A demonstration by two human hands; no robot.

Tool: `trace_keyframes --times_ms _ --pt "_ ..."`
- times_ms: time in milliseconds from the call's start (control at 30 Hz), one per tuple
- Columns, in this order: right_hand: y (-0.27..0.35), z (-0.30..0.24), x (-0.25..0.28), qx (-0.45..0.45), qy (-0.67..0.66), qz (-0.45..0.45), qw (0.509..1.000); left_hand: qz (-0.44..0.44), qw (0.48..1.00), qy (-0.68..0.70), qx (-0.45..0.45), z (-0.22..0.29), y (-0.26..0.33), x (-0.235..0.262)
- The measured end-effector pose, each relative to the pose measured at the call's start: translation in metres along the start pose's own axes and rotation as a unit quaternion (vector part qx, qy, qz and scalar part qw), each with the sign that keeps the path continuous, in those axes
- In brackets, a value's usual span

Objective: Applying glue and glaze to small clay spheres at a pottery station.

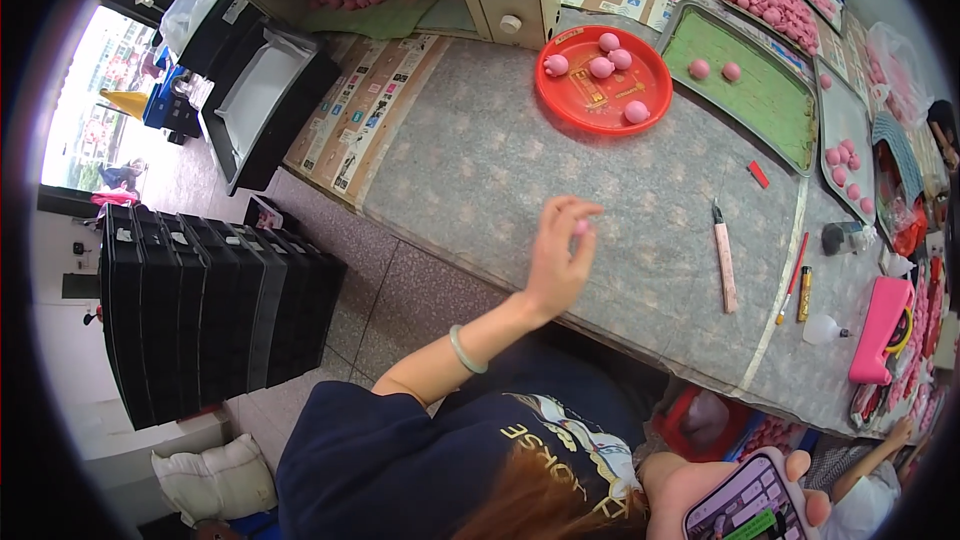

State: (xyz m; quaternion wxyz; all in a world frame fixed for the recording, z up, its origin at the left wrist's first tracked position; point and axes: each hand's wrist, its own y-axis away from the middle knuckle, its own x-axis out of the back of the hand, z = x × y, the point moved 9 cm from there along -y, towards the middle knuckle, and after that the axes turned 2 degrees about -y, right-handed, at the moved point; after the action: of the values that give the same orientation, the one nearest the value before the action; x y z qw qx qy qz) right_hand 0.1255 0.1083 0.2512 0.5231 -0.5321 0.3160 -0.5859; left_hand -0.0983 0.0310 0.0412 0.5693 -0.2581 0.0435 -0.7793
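Pink-edged, your smartphone (745, 502) lay in the curled fingers of your right hand (672, 490). Farther off, your left hand (556, 262) pinched a small pink ball (581, 228) above the worktable (450, 150); handling it seemed the step underway, and the next move likely called for a light grip. Beyond sat a round red tray (592, 124).

Black crates (210, 320) on our left
We see a white sack (215, 480) nearby — a pink tape dispenser (878, 330) far right.
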Motion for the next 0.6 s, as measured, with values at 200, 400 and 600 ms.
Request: trace_keyframes --times_ms 200,400,600 --pt "0.050 -0.029 -0.087 -0.318 -0.854 -0.118 0.396 0.050 0.997 -0.051 0.014 -0.024 -0.011 0.031" --pt "0.151 -0.150 -0.179 -0.506 -0.730 -0.454 -0.068 0.055 0.997 -0.033 0.039 -0.034 -0.009 0.028" --pt "0.185 -0.182 -0.223 -0.405 -0.692 -0.587 0.114 0.063 0.997 -0.031 0.025 -0.032 -0.011 0.029"
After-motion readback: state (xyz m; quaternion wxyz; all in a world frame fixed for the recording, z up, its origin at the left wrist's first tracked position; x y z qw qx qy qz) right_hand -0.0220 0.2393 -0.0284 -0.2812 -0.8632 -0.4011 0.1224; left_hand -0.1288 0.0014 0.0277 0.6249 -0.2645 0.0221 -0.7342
